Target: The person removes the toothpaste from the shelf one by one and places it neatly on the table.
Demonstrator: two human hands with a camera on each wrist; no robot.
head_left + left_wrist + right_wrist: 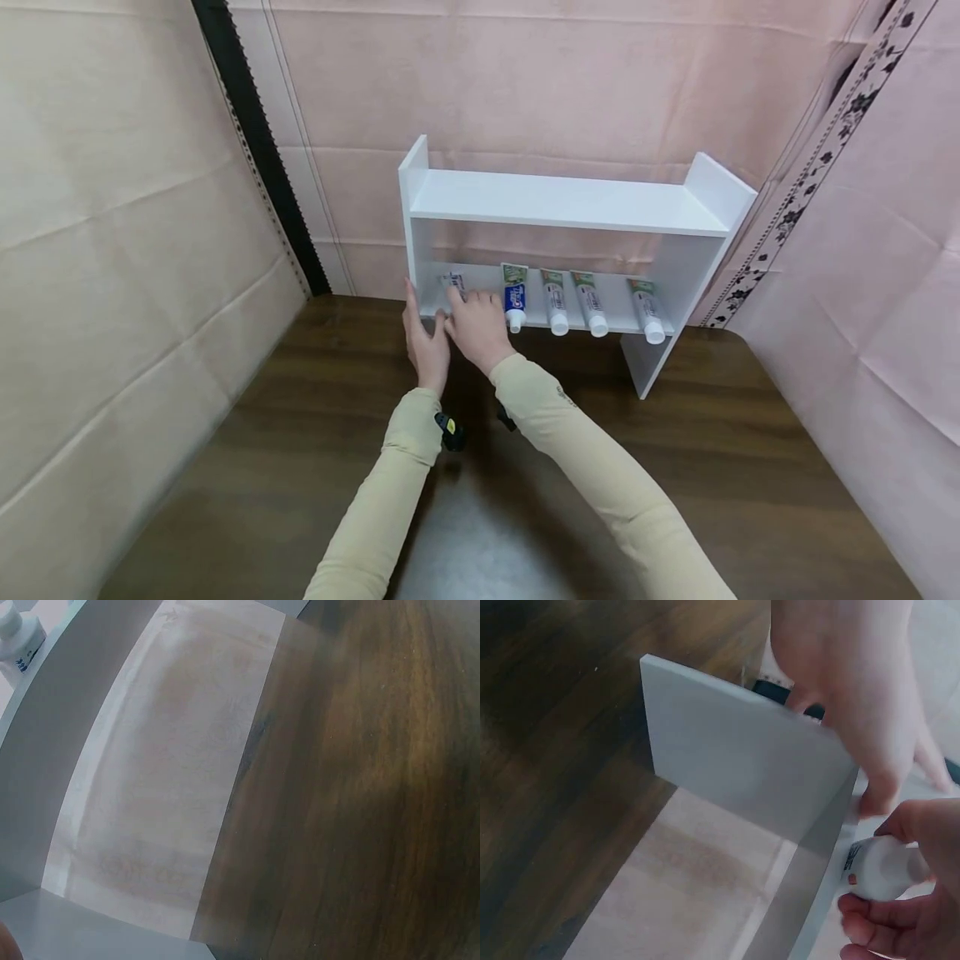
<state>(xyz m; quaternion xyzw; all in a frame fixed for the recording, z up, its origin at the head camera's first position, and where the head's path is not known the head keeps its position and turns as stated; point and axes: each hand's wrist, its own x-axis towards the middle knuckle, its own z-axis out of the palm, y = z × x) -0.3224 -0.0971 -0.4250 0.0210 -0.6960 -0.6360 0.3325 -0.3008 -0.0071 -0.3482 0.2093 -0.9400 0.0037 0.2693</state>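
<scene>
A white two-tier shelf rack holds several toothpaste tubes on its lower tier, caps toward the front. My right hand is at the left end of that tier. In the right wrist view, its fingers and thumb hold the white cap end of a toothpaste tube; the rest of this tube is largely hidden. My left hand is at the rack's left side panel, fingers extended along it and thumb close to the held tube. Right of my right hand lies a blue-and-green toothpaste tube.
Three more toothpaste tubes with white caps, including the rightmost tube, lie farther right on the lower tier. The rack stands on a dark wooden table. Pale cloth walls enclose the back and sides.
</scene>
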